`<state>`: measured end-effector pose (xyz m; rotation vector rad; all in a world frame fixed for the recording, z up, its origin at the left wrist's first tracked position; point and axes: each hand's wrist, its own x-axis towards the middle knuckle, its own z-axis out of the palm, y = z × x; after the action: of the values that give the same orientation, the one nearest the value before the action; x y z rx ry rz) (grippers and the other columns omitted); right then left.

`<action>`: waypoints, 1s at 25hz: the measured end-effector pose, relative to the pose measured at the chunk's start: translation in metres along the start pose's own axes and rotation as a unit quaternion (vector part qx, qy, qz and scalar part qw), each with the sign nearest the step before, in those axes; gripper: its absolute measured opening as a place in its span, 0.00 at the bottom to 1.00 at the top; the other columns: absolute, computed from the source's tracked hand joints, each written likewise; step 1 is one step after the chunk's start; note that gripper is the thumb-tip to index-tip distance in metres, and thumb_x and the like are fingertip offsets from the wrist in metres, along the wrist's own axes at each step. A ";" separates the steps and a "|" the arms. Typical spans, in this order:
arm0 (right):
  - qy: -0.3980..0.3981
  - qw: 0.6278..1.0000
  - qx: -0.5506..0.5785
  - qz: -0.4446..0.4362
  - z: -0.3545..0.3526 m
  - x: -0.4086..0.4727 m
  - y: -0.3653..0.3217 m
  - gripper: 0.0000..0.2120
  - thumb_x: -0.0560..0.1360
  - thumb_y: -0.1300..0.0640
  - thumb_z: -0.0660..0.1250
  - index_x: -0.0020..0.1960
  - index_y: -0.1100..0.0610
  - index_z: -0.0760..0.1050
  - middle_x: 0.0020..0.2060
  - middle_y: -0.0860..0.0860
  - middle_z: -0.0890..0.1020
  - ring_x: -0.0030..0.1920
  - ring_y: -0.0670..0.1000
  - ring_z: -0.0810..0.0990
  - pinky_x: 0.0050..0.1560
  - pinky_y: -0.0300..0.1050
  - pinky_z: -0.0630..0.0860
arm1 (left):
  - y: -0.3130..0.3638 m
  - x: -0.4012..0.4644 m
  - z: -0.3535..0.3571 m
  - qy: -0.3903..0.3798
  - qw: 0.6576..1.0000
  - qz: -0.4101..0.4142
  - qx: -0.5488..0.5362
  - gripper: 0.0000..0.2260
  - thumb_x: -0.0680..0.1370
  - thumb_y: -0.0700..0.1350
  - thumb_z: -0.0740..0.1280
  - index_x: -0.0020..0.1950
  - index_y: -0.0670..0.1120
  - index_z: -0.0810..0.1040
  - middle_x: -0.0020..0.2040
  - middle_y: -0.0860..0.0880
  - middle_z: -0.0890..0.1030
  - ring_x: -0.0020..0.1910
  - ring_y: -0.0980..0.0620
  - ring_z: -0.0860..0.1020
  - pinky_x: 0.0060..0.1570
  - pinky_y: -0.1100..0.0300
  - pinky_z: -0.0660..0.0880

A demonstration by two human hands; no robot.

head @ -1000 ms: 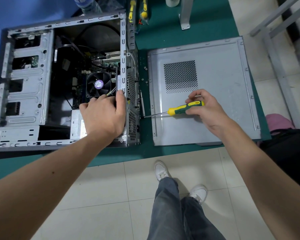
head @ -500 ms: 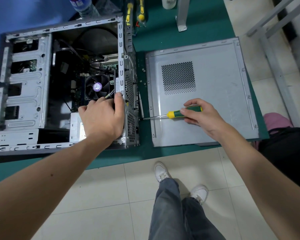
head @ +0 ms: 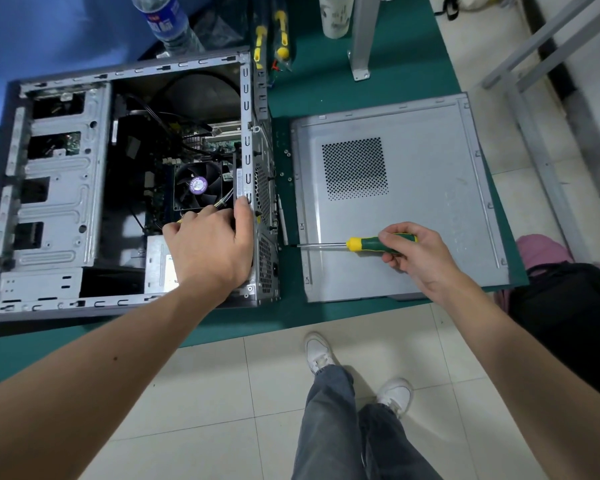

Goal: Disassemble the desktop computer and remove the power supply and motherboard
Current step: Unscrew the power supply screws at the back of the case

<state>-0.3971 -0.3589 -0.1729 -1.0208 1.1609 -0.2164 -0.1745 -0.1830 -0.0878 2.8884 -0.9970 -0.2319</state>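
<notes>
The open grey computer case (head: 54, 209) lies on its side on the green table. Inside it I see the motherboard (head: 201, 143) with a black CPU fan (head: 197, 185), and the silver power supply (head: 158, 268) in the near corner. My left hand (head: 210, 245) rests on the power supply, thumb hooked over the case's rear edge. My right hand (head: 416, 252) grips a green and yellow screwdriver (head: 361, 244). Its shaft points left, and the tip touches the rear panel near the power supply.
The removed side panel (head: 430, 188) lies flat to the right of the case, with a few loose screws (head: 284, 154) between them. A water bottle (head: 165, 22), more yellow-handled tools (head: 281, 36), a paper cup (head: 336, 15) and a metal post (head: 361, 36) stand at the back.
My right hand and the screwdriver have shifted down along the rear panel toward the near end. The left hand has stayed on the power supply.
</notes>
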 end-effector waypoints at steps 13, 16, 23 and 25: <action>0.011 1.000 -0.017 -0.023 0.014 -0.001 0.010 0.03 0.73 0.57 0.74 0.43 0.54 0.80 0.31 0.53 0.81 0.31 0.50 0.77 0.32 0.40 0.73 | -0.002 0.000 0.003 -0.003 1.000 -0.002 -0.002 0.29 0.81 0.59 0.40 0.26 0.50 0.66 0.31 0.54 0.68 0.40 0.45 0.70 0.50 0.49 0.60; 0.008 0.999 -0.016 -0.026 0.017 0.000 0.008 0.03 0.73 0.57 0.74 0.43 0.54 0.80 0.31 0.52 0.81 0.31 0.50 0.77 0.31 0.39 0.73 | -0.001 0.000 0.002 -0.004 1.000 -0.001 -0.002 0.29 0.81 0.59 0.40 0.26 0.50 0.66 0.31 0.54 0.68 0.40 0.45 0.70 0.50 0.49 0.60; 0.010 1.000 -0.004 -0.025 0.009 -0.007 0.003 0.03 0.73 0.57 0.73 0.43 0.54 0.79 0.30 0.52 0.78 0.29 0.49 0.74 0.28 0.38 0.69 | -0.001 0.001 0.002 -0.007 1.000 -0.005 -0.008 0.29 0.81 0.60 0.39 0.27 0.51 0.66 0.32 0.54 0.68 0.41 0.45 0.70 0.52 0.47 0.62; 0.010 1.000 0.016 -0.023 0.006 -0.010 -0.002 0.03 0.74 0.58 0.72 0.43 0.56 0.79 0.30 0.51 0.78 0.28 0.49 0.73 0.28 0.38 0.69 | -0.002 0.001 0.003 -0.007 1.000 -0.006 -0.013 0.28 0.80 0.60 0.39 0.31 0.51 0.67 0.33 0.52 0.71 0.42 0.45 0.71 0.52 0.47 0.62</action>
<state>-0.3960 -0.3503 -0.1646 -1.0198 1.1492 -0.2826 -0.1729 -0.1819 -0.0912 2.8738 -0.9717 -0.2633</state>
